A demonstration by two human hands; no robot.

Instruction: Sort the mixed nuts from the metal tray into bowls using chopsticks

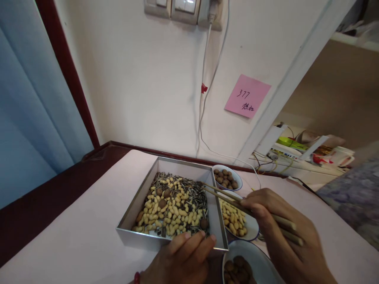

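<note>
A square metal tray [134, 205] holds a mix of peanuts, sunflower seeds and a few brown nuts. My left hand [180, 258] grips the tray's near rim, fingers curled over the edge. My right hand [284, 232] is closed on a pair of wooden chopsticks [225, 194], whose tips reach over the tray's right wall into the mix. Nothing shows between the tips. Right of the tray stand three small bowls: a far one with brown nuts [227, 178], a middle one with peanuts [237, 221], and a near one with brown nuts [245, 266].
The tray and bowls sit on a pale tabletop [74, 244] with a dark red edge. Behind is a white wall with a pink sticky note [247, 96], wall switches and a hanging white cable [204, 98]. Clutter and wires lie at the right.
</note>
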